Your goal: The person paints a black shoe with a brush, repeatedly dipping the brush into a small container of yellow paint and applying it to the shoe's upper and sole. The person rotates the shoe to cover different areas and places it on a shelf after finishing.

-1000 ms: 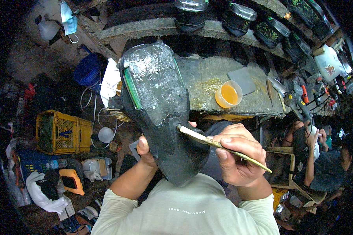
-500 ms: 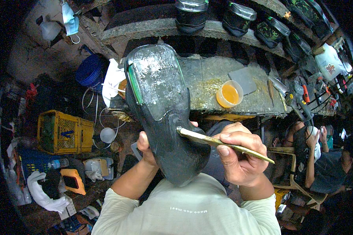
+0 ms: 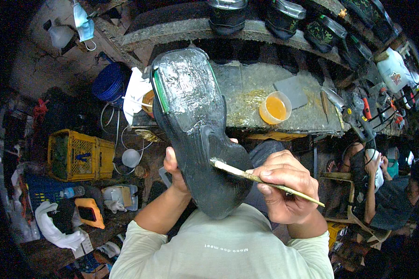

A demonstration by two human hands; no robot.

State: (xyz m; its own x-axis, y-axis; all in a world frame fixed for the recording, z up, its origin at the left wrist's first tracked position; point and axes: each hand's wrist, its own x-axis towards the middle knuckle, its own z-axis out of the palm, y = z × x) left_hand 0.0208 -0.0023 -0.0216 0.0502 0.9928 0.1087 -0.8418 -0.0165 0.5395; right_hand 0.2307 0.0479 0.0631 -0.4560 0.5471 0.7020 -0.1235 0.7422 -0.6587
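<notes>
- Black, boot-shaped workpiece with a glossy grey panel and green edge strips: centre of frame, tilted, narrow end against the shirt.
- Left hand: supports the workpiece, thumb along its left side, a fingertip at its right edge.
- Slim wooden-handled brush with pale head: tip touching the black surface.
- Right hand: pinches the brush handle between thumb and fingers.
- Step in hand, as judged: brushing a wet coating onto the black portion; the next move seems to call for light, even strokes with the workpiece kept steady.
- Translucent round cup of orange liquid: upper right of centre, on the stained grey workbench.
- Flat grey square plate: just beside the cup.
- Yellow plastic crate: left of frame.
</notes>
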